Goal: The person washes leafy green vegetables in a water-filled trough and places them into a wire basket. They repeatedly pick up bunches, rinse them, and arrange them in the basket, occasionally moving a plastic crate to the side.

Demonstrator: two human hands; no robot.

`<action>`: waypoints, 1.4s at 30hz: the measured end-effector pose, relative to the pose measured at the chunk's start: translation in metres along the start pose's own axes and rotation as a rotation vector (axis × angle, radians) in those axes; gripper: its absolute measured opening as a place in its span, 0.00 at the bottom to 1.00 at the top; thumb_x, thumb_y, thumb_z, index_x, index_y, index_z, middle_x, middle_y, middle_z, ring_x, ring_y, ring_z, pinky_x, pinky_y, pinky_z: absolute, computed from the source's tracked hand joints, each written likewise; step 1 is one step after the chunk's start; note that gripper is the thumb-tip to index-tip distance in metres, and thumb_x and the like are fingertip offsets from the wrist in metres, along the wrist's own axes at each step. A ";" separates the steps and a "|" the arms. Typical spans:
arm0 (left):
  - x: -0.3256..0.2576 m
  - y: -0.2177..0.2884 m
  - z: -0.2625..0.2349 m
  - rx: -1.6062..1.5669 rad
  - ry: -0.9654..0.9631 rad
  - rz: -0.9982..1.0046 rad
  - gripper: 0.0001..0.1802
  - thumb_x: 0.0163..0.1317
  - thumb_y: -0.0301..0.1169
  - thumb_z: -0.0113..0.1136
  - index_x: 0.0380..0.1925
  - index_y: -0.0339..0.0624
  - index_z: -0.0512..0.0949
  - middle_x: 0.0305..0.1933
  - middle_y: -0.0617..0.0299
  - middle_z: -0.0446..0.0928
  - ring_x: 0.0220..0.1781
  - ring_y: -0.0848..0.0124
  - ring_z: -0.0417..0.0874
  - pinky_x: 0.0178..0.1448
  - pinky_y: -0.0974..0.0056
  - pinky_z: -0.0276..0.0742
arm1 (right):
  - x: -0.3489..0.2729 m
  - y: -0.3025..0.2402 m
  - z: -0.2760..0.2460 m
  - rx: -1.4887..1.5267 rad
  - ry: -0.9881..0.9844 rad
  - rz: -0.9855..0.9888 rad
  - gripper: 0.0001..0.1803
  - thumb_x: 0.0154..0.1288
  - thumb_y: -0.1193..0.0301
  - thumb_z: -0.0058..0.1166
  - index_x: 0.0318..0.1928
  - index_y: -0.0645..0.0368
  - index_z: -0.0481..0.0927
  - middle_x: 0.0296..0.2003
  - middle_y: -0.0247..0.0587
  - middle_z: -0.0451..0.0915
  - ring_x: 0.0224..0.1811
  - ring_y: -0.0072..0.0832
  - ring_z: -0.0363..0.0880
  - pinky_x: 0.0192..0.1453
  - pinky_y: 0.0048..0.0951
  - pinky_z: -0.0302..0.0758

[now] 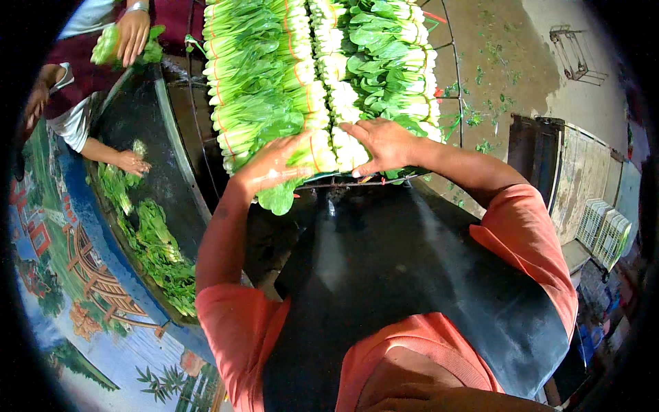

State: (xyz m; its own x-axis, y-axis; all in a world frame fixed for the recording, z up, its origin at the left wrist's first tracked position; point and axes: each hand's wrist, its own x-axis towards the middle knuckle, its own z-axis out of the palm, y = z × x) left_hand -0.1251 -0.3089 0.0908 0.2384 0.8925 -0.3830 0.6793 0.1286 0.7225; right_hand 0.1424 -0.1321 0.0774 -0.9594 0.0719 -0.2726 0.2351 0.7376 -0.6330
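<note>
Tied bunches of leafy greens [254, 69] with pale stalks and red bands are packed in long rows, filling a wire-frame rack [456, 65] in front of me. At the near end of the left rows, my left hand [271, 163] is closed over a bunch of leafy greens [320, 152], its leaves hanging below my palm. Close beside it, my right hand [386, 145] has thumb and fingers around the pale stalk end of another bunch [349, 150]. Parts of both bunches are hidden under my fingers.
Left of the rack, a dark trough [180, 130] holds loose greens [154, 237]. Another person's hand [132, 27] holds a bunch at upper left; a further hand [130, 163] reaches over the trough. A wooden cabinet [583, 165] and white crate [604, 230] stand right.
</note>
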 end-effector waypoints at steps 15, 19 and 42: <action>0.011 0.008 0.007 0.232 -0.167 0.018 0.47 0.64 0.50 0.66 0.80 0.61 0.54 0.77 0.51 0.62 0.77 0.49 0.61 0.80 0.47 0.53 | -0.003 -0.004 0.010 -0.098 0.040 0.011 0.54 0.59 0.37 0.61 0.73 0.65 0.60 0.51 0.57 0.77 0.52 0.53 0.78 0.59 0.49 0.74; 0.001 0.004 0.025 0.288 0.081 0.149 0.41 0.68 0.54 0.60 0.78 0.60 0.60 0.66 0.53 0.71 0.64 0.50 0.71 0.71 0.49 0.62 | -0.001 -0.004 0.014 -0.135 0.161 -0.103 0.53 0.63 0.35 0.55 0.71 0.67 0.61 0.49 0.57 0.78 0.51 0.53 0.78 0.59 0.49 0.74; -0.399 -0.359 0.023 0.254 1.094 -1.200 0.57 0.49 0.34 0.78 0.78 0.52 0.55 0.74 0.40 0.64 0.72 0.39 0.67 0.73 0.44 0.65 | 0.061 -0.120 -0.012 0.598 0.173 0.414 0.29 0.70 0.66 0.62 0.66 0.66 0.74 0.58 0.53 0.82 0.59 0.37 0.80 0.65 0.39 0.74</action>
State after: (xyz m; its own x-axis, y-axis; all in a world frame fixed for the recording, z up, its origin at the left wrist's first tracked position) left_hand -0.4481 -0.7211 -0.0294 -0.9757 0.2181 0.0233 0.2187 0.9589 0.1808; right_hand 0.0537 -0.2084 0.1458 -0.7734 0.4056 -0.4872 0.5793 0.1399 -0.8030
